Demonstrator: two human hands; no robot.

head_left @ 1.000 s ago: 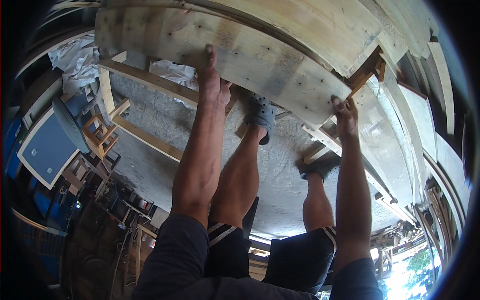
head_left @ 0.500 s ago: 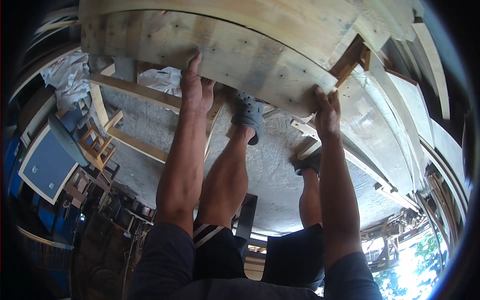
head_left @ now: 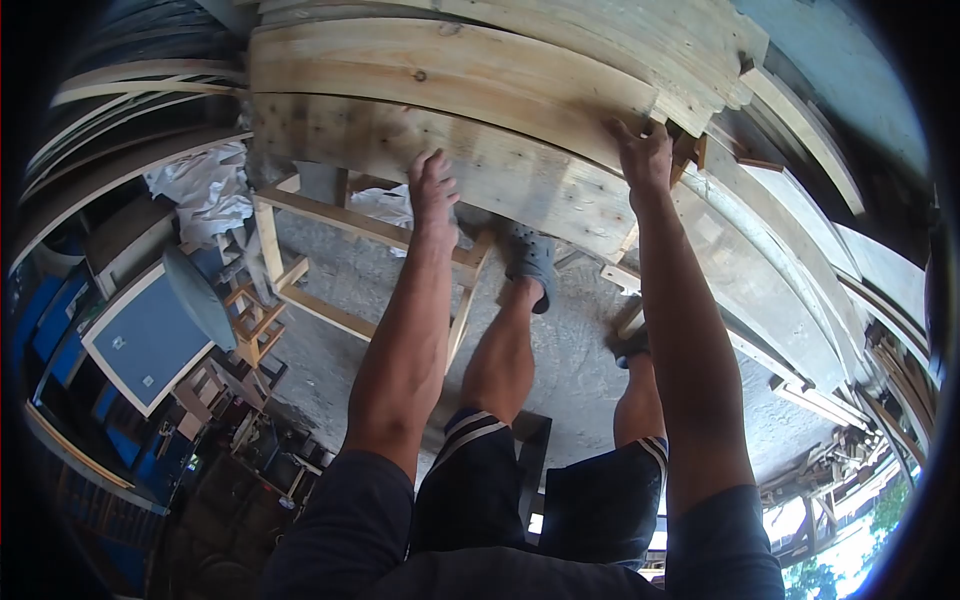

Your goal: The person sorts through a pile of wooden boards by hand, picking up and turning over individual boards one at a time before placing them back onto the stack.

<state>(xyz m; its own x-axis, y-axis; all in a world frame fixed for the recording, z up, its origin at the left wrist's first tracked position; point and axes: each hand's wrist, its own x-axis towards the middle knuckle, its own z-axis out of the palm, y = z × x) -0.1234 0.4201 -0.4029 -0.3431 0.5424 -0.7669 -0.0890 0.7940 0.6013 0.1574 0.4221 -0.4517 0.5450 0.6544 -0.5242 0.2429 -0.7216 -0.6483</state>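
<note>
Two long wooden planks lie side by side ahead of me. The nearer plank (head_left: 500, 175) has dark nail holes and broad stains; the farther plank (head_left: 430, 75) is paler, with a knot. My left hand (head_left: 434, 200) is in front of the nearer plank's front edge, fingers loosely bent and apart, holding nothing. At the right end of the farther plank, my right hand (head_left: 648, 160) has its fingers over the face and its thumb at the end corner. The underside of that grip is hidden.
More boards (head_left: 610, 50) are stacked behind. Below the planks stands a wooden frame (head_left: 340, 215) on the concrete floor, near my shoe (head_left: 532, 262). Sheets lean at the right (head_left: 760, 270). On the left are a blue panel (head_left: 150, 335) and crumpled white sheeting (head_left: 205, 190).
Both hands have let go of the nearer plank. My right hand has moved up to the farther plank's end, and my left hand has come off the front edge. The view has shifted.
</note>
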